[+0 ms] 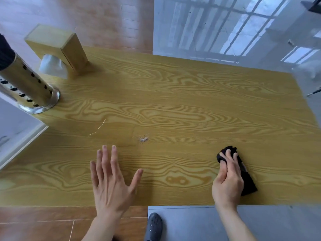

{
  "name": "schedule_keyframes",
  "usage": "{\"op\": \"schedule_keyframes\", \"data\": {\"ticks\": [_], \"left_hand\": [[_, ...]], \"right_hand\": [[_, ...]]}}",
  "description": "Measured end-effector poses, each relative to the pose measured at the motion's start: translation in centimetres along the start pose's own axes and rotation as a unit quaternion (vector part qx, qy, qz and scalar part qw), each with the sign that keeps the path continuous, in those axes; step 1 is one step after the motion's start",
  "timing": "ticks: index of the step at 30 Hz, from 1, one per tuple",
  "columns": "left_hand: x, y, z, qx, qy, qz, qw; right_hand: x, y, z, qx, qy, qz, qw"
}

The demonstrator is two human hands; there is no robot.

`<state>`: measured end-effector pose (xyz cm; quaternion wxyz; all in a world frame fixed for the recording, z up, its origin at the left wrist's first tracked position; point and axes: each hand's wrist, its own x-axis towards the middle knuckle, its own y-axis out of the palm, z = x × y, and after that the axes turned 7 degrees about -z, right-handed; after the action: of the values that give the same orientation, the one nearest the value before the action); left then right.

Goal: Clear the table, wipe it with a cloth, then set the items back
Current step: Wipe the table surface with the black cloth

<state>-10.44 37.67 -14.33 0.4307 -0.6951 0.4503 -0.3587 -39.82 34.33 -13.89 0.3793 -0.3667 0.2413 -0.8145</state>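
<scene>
A wood-grain table fills the view. My right hand presses a black cloth onto the table near its front right edge, fingers curled over the cloth's bunched front end. My left hand lies flat on the table at the front left, fingers spread, holding nothing. A small patch of white crumbs sits between the hands, a little farther back. A wooden tissue box with a white tissue sticking out stands at the far left corner. A perforated metal cylinder stands at the left edge.
A thin pale scratch marks the table left of the crumbs. Below the front edge I see wooden floor, grey floor and a dark shoe. Glossy grey tiles lie beyond the far and right edges.
</scene>
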Motion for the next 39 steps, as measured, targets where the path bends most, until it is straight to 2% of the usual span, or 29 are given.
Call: {"op": "schedule_keyframes", "data": {"ticks": [4,9,13,16,19,21,23,30,34,39], "left_hand": [[0.7,-0.6,0.6,-0.002,-0.001,0.001,1.000],[2.4,-1.6,2.9,-0.003,-0.018,-0.009,1.000],[3.8,-1.8,5.0,0.002,-0.033,-0.012,0.999],[4.9,-2.0,6.3,0.013,-0.043,-0.013,0.999],[5.7,-2.3,7.5,0.032,-0.042,0.002,0.999],[6.0,-2.4,7.9,0.035,-0.043,0.009,0.998],[6.1,-2.3,8.0,0.037,-0.048,0.011,0.998],[6.1,-2.4,7.9,0.027,-0.052,0.017,0.998],[6.3,-2.4,7.9,0.039,-0.048,0.019,0.998],[6.3,-2.3,8.0,0.042,-0.053,0.023,0.997]], "right_hand": [[0.5,1.7,4.5,0.058,-0.056,0.032,0.996],[-0.2,5.8,11.0,0.131,-0.002,0.050,0.990],[-1.7,7.4,13.8,0.166,-0.029,0.091,0.982],[-2.6,8.6,13.6,0.109,-0.069,0.173,0.976],[-3.4,9.4,12.6,-0.065,-0.153,0.244,0.955],[-3.8,9.6,12.5,-0.138,-0.190,0.259,0.937],[-4.0,9.8,12.7,-0.164,-0.192,0.257,0.933],[-2.5,12.8,14.2,-0.146,-0.217,0.267,0.928],[-2.0,14.9,16.0,-0.090,-0.170,0.254,0.948],[-1.8,17.0,19.1,-0.036,-0.137,0.298,0.944]]}}
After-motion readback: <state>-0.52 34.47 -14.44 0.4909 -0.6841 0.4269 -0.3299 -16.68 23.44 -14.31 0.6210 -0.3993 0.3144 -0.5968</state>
